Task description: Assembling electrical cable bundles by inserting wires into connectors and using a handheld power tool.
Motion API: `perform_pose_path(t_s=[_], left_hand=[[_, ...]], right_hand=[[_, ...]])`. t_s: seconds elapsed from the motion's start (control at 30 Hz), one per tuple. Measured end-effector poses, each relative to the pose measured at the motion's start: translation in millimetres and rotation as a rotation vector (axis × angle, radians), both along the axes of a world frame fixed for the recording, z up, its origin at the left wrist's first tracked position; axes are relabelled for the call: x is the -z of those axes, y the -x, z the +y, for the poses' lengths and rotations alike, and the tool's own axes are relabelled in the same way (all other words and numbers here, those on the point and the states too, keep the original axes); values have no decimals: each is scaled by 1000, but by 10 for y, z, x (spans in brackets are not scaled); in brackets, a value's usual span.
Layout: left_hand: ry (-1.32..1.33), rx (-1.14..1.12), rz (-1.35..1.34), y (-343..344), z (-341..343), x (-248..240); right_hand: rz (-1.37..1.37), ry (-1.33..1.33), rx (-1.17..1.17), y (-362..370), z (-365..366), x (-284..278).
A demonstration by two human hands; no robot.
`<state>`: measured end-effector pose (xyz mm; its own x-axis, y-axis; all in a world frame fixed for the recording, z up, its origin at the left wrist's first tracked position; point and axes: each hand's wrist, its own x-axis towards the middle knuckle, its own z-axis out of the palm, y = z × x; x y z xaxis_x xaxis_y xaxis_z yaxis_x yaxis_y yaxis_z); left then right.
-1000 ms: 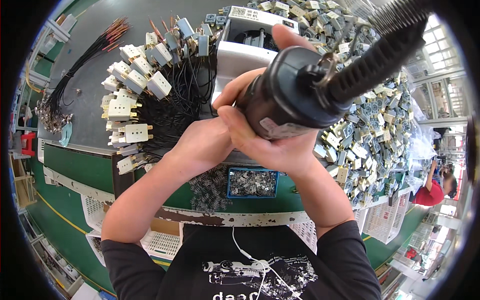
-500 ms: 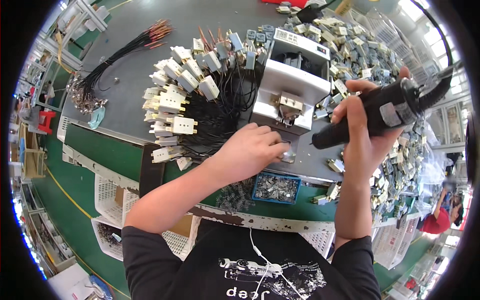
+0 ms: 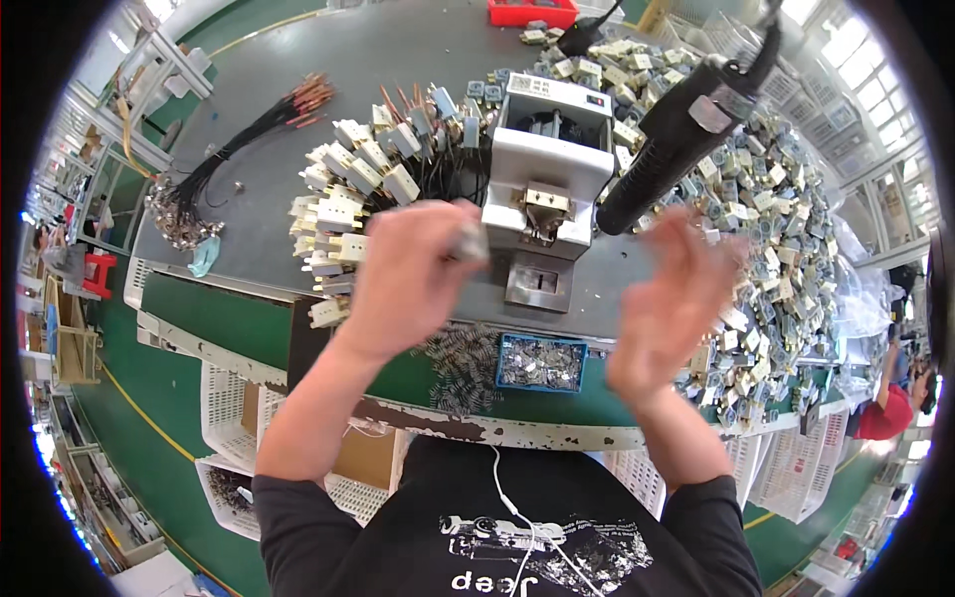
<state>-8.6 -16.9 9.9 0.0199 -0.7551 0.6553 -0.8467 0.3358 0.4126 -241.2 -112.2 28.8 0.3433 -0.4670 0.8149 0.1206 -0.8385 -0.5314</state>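
My left hand, blurred by motion, is closed around a small greyish piece too smeared to name. It is raised beside the bunch of white plug parts on black wires. My right hand is also blurred; its fingers are apart and hold nothing. Above it a black electric screwdriver hangs tilted from its cord, apart from the hand. Between the hands sits a metal fixture block with a slot, in front of a white box-shaped machine.
A blue tray of small metal parts and a pile of springs lie at the near edge. Grey and white plug pieces heap up at right. A wire bundle lies at left; a red bin stands far back.
My right hand has let go of the screwdriver and come down toward me; the screwdriver now hangs free. My left hand has moved left and up off the fixture block, uncovering it.
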Motion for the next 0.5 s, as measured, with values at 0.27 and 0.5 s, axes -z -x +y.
perform_pose_path(t_s=[0.27,0.5], left_hand=[[198,-216,309,-621,151,-134],[238,-121,545,-805,211,-291]], right_hand=[[218,-1308,-534,-991,361,672],[-184,-1734,-577,-1835,55,738]])
